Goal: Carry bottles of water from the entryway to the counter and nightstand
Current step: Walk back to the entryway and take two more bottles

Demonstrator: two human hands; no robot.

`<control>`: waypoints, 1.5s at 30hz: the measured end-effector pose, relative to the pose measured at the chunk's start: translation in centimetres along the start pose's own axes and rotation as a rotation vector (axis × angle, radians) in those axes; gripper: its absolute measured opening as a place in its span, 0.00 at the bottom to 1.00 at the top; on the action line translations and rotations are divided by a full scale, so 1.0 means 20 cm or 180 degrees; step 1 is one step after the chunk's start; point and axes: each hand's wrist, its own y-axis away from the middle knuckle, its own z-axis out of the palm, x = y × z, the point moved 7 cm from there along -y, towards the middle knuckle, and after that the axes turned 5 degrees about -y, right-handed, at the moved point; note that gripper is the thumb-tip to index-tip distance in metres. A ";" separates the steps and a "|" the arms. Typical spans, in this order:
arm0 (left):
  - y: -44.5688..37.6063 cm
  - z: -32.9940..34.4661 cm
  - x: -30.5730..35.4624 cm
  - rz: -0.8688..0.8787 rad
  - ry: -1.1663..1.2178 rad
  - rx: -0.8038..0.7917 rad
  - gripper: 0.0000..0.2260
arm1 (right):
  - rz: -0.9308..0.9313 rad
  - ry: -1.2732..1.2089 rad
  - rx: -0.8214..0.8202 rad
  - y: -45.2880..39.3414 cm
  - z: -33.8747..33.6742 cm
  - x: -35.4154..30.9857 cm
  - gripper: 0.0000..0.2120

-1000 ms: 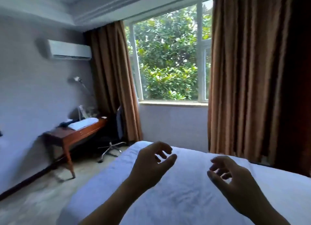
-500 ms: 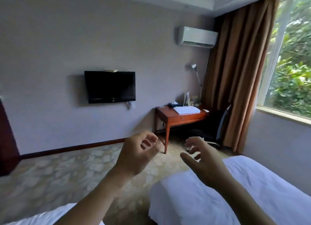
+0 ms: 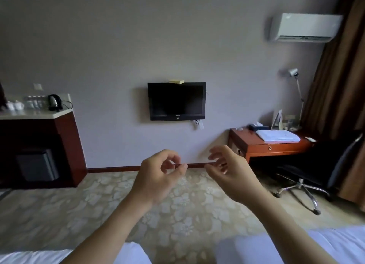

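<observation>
My left hand (image 3: 158, 175) and my right hand (image 3: 231, 173) are raised in front of me, side by side, fingers curled and apart, both empty. Far off at the left stands the counter (image 3: 39, 113) with a pale top. Several water bottles (image 3: 34, 102) stand in a row at its back, beside a black kettle (image 3: 54, 102) and white cups (image 3: 14, 105). No nightstand and no entryway show in this view.
Two white beds, one (image 3: 39, 256) at lower left and one (image 3: 335, 242) at lower right, leave a carpeted gap between them. A wall TV (image 3: 176, 101) hangs ahead. A wooden desk (image 3: 270, 145) and office chair (image 3: 325, 171) stand at the right. A dark bin (image 3: 37, 165) sits under the counter.
The view has swung left from the window and curtains to the TV wall, and the counter has come into sight. Both hands stay raised and empty.
</observation>
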 end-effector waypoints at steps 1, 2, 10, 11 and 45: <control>-0.06 0.02 -0.03 -0.0025 -0.0030 0.0060 0.07 | -0.0035 -0.0058 -0.0028 -0.07 0.02 0.04 0.19; -0.11 0.04 -0.06 -0.0023 -0.0092 0.0130 0.06 | -0.0072 -0.0096 -0.0060 -0.14 0.04 0.08 0.19; -0.62 0.15 -0.28 -0.0178 -0.0531 0.0630 0.07 | -0.0316 -0.0205 -0.0465 -0.80 0.13 0.38 0.18; -0.68 0.15 -0.31 -0.0183 -0.0568 0.0684 0.07 | -0.0349 -0.0219 -0.0520 -0.88 0.15 0.41 0.18; -3.03 -0.64 -2.43 -0.0942 -0.1191 0.1838 0.06 | -0.1179 -0.1003 -0.1611 -3.91 2.38 0.80 0.15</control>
